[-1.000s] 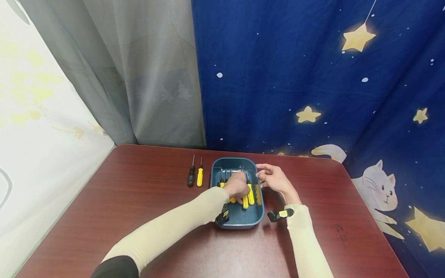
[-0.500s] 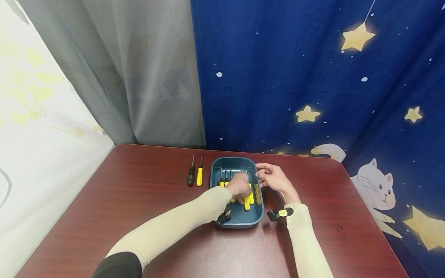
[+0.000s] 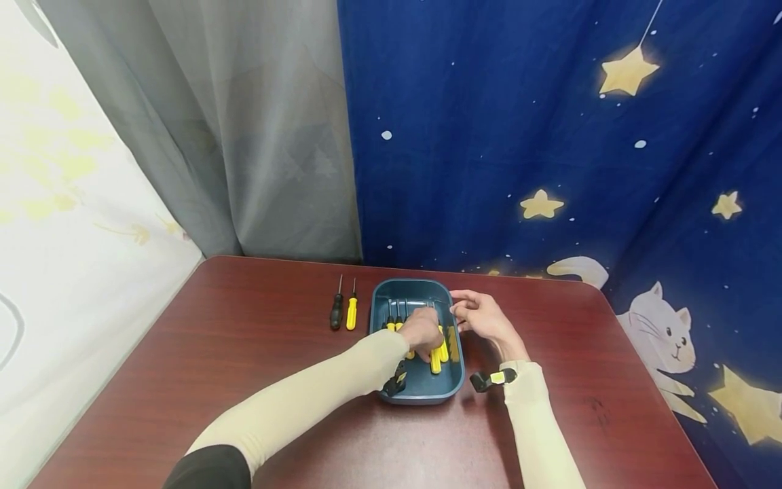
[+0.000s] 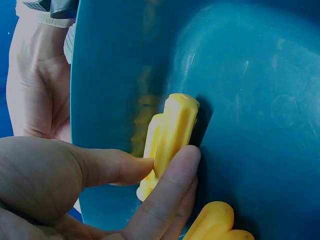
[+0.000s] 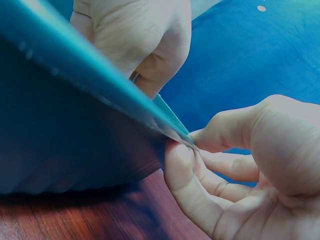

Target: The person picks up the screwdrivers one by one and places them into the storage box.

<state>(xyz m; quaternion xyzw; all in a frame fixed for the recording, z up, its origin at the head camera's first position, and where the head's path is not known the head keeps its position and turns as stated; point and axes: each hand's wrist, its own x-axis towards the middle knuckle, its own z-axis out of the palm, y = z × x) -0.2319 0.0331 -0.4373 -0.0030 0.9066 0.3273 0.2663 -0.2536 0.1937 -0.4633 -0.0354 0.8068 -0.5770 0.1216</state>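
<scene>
My left hand (image 3: 421, 327) reaches down into a dark blue plastic bin (image 3: 421, 399). In the left wrist view its thumb and forefinger pinch a yellow screwdriver handle (image 4: 177, 125); the hand hides the shank in the head view. A second yellow screwdriver (image 4: 151, 140) lies right alongside, toward the bin's side wall. Further screwdrivers with yellow handles (image 3: 391, 326) lie in the bin, left of the hand and partly covered by it. My right hand (image 3: 485, 318) is at the bin's right side, and in the right wrist view its thumb and fingers pinch the rim (image 5: 175, 132).
Left of the bin, a black-handled screwdriver (image 3: 337, 311) and a yellow-handled screwdriver (image 3: 351, 312) lie side by side on the reddish-brown table (image 3: 263, 339). Grey and blue curtains (image 3: 489, 136) hang behind the table's far edge.
My left hand has shifted slightly right and toward me inside the bin, and the yellow handle under it has moved the same way. The right hand stays at the rim.
</scene>
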